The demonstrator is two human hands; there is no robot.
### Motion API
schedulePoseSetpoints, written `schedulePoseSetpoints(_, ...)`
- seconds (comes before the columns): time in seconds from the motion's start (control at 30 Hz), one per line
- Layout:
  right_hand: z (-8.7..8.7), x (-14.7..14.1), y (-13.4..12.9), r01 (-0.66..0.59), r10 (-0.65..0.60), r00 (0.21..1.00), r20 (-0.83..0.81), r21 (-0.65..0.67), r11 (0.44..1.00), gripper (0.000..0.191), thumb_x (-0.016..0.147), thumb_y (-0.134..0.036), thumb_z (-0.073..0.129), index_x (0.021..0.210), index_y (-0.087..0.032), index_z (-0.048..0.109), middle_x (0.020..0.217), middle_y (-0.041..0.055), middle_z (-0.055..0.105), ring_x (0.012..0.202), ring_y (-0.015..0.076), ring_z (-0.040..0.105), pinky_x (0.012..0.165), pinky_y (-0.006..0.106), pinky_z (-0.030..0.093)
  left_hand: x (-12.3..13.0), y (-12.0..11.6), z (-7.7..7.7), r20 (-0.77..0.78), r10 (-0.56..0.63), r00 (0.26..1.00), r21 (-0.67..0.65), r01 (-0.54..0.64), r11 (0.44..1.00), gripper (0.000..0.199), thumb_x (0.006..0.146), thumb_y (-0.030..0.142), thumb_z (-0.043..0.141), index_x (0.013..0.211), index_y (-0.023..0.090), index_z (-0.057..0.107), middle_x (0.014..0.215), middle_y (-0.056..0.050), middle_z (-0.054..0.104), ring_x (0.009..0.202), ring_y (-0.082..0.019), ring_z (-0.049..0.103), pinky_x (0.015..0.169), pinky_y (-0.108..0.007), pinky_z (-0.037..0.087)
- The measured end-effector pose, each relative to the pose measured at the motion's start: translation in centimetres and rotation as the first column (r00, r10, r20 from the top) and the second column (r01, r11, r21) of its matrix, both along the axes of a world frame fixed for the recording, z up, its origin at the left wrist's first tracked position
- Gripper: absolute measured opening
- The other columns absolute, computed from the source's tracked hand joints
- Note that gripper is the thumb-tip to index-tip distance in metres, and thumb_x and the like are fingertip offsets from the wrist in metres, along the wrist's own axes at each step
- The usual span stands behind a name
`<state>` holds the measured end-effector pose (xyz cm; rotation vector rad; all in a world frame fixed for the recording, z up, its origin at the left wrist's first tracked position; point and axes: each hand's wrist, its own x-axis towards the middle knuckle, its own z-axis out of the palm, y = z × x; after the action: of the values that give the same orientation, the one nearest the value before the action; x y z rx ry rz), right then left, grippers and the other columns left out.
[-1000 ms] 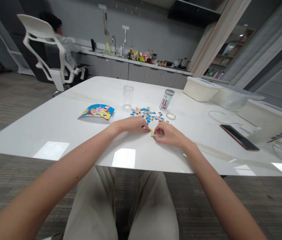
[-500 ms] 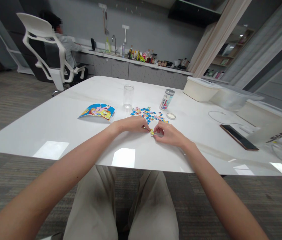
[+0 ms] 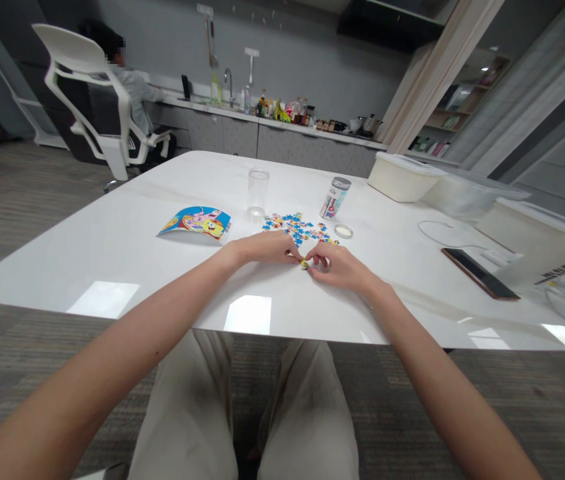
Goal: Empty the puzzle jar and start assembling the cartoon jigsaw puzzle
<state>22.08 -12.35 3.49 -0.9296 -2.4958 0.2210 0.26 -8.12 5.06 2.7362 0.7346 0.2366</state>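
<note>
Small yellow puzzle pieces [image 3: 305, 264] lie between my fingertips just above the white tabletop; how many are joined I cannot tell. From the left side my left hand [image 3: 276, 247] pinches them with thumb and index finger. My right hand [image 3: 335, 265] closes on them from the right, fingers curled and thumb below. Right behind my hands spreads a loose pile of colourful puzzle pieces [image 3: 298, 227], mostly blue, pink and yellow. A curled picture sheet [image 3: 197, 222] with cartoon figures rests to the left of the pile.
Behind the pile stand a clear jar [image 3: 258, 192] and a printed canister [image 3: 335, 199]. A ring-shaped lid [image 3: 343, 231] lies near the canister. Farther right are a dark phone [image 3: 479, 273] and storage boxes [image 3: 405, 177]. A person [image 3: 135, 93] sits by a white chair [image 3: 82, 73] at back left.
My hands stay almost in place, with only a slight shift of the fingers around the yellow pieces. The rest of the table looks the same.
</note>
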Motion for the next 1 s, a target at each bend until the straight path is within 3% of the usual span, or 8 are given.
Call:
schedulePoseSetpoints(0.3, 0.0, 0.1, -0.1, -0.06, 0.06, 0.998, 0.004, -0.034, 0.998, 0.019, 0.082, -0.02, 0.056, 0.086, -0.018, 0.075, 0.076, 0.0041, 0.063, 0.063, 0.0119, 0.054, 0.065, 0.025, 0.042, 0.0, 0.0, 0.0, -0.012, 0.024, 1.0, 0.001, -0.024, 1.0, 0.029, 0.086, 0.022, 0.054, 0.105, 0.027, 0.075, 0.081, -0.001, 0.075, 0.062, -0.009, 0.056, 0.062, -0.021, 0.035)
schedulePoseSetpoints(0.4, 0.1, 0.2, 0.0, -0.011, 0.011, 1.0, 0.007, -0.052, 0.999, 0.018, 0.083, -0.021, 0.055, 0.091, -0.018, 0.071, 0.074, 0.0026, 0.062, 0.064, 0.0124, 0.054, 0.065, 0.025, 0.042, 0.0, -0.1, 0.0, -0.014, 0.022, 1.0, 0.006, -0.022, 1.0, 0.029, 0.086, 0.022, 0.053, 0.106, 0.027, 0.074, 0.08, 0.0, 0.074, 0.062, -0.009, 0.056, 0.061, -0.021, 0.035)
schedulePoseSetpoints(0.47, 0.2, 0.5, 0.3, 0.106, -0.108, 0.993, -0.046, -0.046, 0.993, 0.021, 0.083, -0.021, 0.053, 0.099, -0.018, 0.066, 0.075, 0.002, 0.062, 0.065, 0.0134, 0.054, 0.064, 0.025, 0.041, 0.0, 0.0, 0.0, -0.02, 0.027, 0.999, 0.012, -0.026, 1.0, 0.029, 0.086, 0.022, 0.053, 0.106, 0.027, 0.074, 0.08, 0.0, 0.073, 0.063, -0.009, 0.056, 0.061, -0.02, 0.035)
schedulePoseSetpoints(0.53, 0.3, 1.2, 0.7, 0.31, -0.31, 0.941, -0.132, -0.022, 0.95, 0.024, 0.083, -0.019, 0.049, 0.103, -0.018, 0.061, 0.078, 0.0028, 0.062, 0.067, 0.015, 0.055, 0.065, 0.026, 0.041, 0.0, 0.0, 0.0, -0.031, 0.039, 0.999, 0.028, -0.038, 0.999, 0.028, 0.086, 0.025, 0.054, 0.106, 0.025, 0.074, 0.078, -0.001, 0.072, 0.064, -0.01, 0.056, 0.062, -0.02, 0.036)
schedulePoseSetpoints(0.6, 0.2, 2.1, 1.2, 0.527, -0.522, 0.835, -0.173, -0.02, 0.85, 0.027, 0.081, -0.015, 0.046, 0.105, -0.017, 0.058, 0.082, 0.0049, 0.063, 0.07, 0.017, 0.056, 0.068, 0.028, 0.041, 0.0, 0.1, -0.1, -0.041, 0.055, 0.998, 0.043, -0.053, 0.998, 0.027, 0.087, 0.028, 0.056, 0.107, 0.024, 0.073, 0.077, -0.002, 0.07, 0.065, -0.011, 0.057, 0.062, -0.021, 0.036)
schedulePoseSetpoints(0.73, -0.1, 3.7, 1.6, 0.724, -0.724, 0.688, 0.034, -0.08, 0.685, 0.033, 0.08, -0.012, 0.045, 0.111, -0.015, 0.056, 0.095, 0.0102, 0.064, 0.081, 0.021, 0.059, 0.073, 0.03, 0.042, -0.1, 0.2, -0.4, -0.063, 0.063, 0.996, 0.052, -0.06, 0.997, 0.028, 0.088, 0.031, 0.055, 0.11, 0.025, 0.07, 0.075, -0.001, 0.068, 0.065, -0.013, 0.058, 0.062, -0.022, 0.036)
schedulePoseSetpoints(0.83, -0.3, 3.9, 1.6, 0.749, -0.736, 0.662, 0.141, -0.094, 0.656, 0.031, 0.083, -0.013, 0.043, 0.111, -0.014, 0.058, 0.102, 0.0126, 0.064, 0.088, 0.0217, 0.059, 0.078, 0.03, 0.042, -0.3, 0.3, -0.5, -0.076, 0.071, 0.995, 0.068, -0.066, 0.996, 0.029, 0.089, 0.034, 0.054, 0.112, 0.026, 0.068, 0.075, -0.001, 0.067, 0.067, -0.014, 0.059, 0.063, -0.022, 0.037)
schedulePoseSetpoints(1.0, -0.4, 3.3, 1.7, 0.727, -0.707, 0.686, 0.175, -0.121, 0.676, 0.03, 0.085, -0.012, 0.043, 0.109, -0.013, 0.061, 0.106, 0.0131, 0.063, 0.093, 0.0206, 0.058, 0.083, 0.029, 0.041, -0.9, 0.5, -0.3, -0.119, 0.114, 0.986, 0.118, -0.1, 0.988, 0.035, 0.089, 0.043, 0.051, 0.116, 0.024, 0.064, 0.075, -0.002, 0.066, 0.069, -0.015, 0.06, 0.065, -0.023, 0.039)
